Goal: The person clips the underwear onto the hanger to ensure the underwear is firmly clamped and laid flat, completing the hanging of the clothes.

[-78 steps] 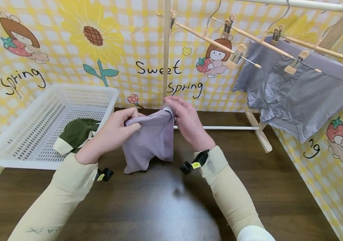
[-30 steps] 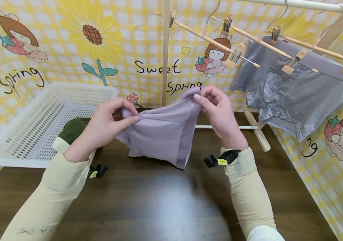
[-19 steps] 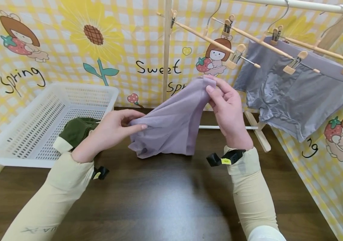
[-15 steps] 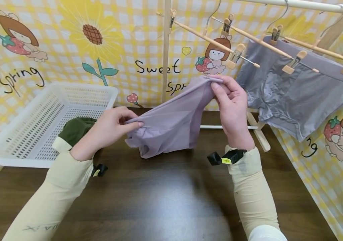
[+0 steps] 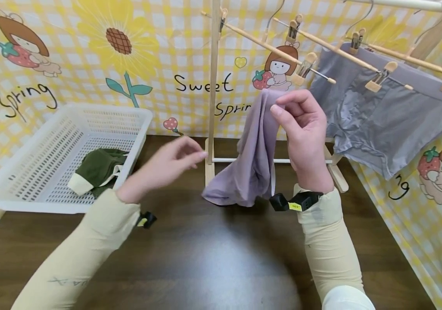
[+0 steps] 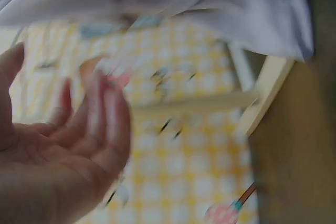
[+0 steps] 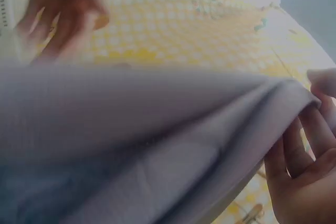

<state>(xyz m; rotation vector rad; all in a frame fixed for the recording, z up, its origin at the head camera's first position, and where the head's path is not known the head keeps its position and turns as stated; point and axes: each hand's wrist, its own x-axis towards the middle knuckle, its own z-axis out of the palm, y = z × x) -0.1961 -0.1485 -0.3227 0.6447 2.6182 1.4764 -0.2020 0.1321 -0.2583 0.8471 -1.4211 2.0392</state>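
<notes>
A pair of mauve shorts (image 5: 250,168) hangs bunched in long folds from the pinched thumb and forefinger of my right hand (image 5: 306,137), low over the table. In the right wrist view the cloth (image 7: 157,135) spreads broadly across the picture, one corner held at the fingertips. My left hand (image 5: 166,163) is off to the left, apart from the shorts, its fingers loosely bent around nothing. Blurred in the left wrist view, that hand (image 6: 73,150) shows a bare palm, with the mauve cloth passing above it.
At left, a white slotted basket (image 5: 31,206) holds a dark green garment (image 5: 98,168) with cream trim. A wooden rack (image 5: 212,86) stands behind the shorts, bearing clip hangers (image 5: 259,43). Grey shorts (image 5: 384,116) are clipped up at right. Dark wood table (image 5: 190,258) lies underneath.
Earlier both hands held the shorts stretched between them. Now my left hand has let go, and the cloth has dropped into folds below my right hand, which has moved slightly right.
</notes>
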